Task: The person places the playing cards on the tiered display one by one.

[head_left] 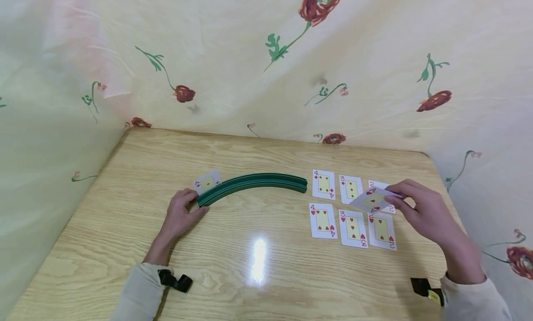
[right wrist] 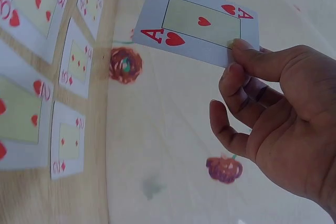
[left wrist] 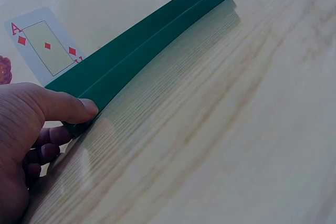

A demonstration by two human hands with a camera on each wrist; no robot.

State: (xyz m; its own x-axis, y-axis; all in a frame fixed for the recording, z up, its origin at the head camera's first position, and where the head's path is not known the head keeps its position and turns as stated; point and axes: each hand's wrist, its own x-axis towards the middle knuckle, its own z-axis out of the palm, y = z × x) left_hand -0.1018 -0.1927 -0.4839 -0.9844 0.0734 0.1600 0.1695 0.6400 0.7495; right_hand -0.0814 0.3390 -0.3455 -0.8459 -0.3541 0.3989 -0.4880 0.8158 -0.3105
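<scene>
A curved green playing-card holder (head_left: 258,180) stands on the table, and my left hand (head_left: 181,212) grips its left end. In the left wrist view the thumb presses the front face while other fingers curl behind the end. An ace of diamonds (left wrist: 44,43) stands upright in the holder beside that hand. My right hand (head_left: 422,210) pinches an ace of hearts (right wrist: 194,22) by one edge, thumb on its face. The ace hovers over the laid-out cards, partly covering the 2 of diamonds (head_left: 391,207) in the head view.
Two rows of face-up cards lie right of the holder: diamonds behind, such as the 3 of diamonds (head_left: 351,190), and hearts in front, such as the 3 of hearts (head_left: 353,228). A flowered cloth (head_left: 233,57) hangs behind the wooden table (head_left: 233,270) and at its sides.
</scene>
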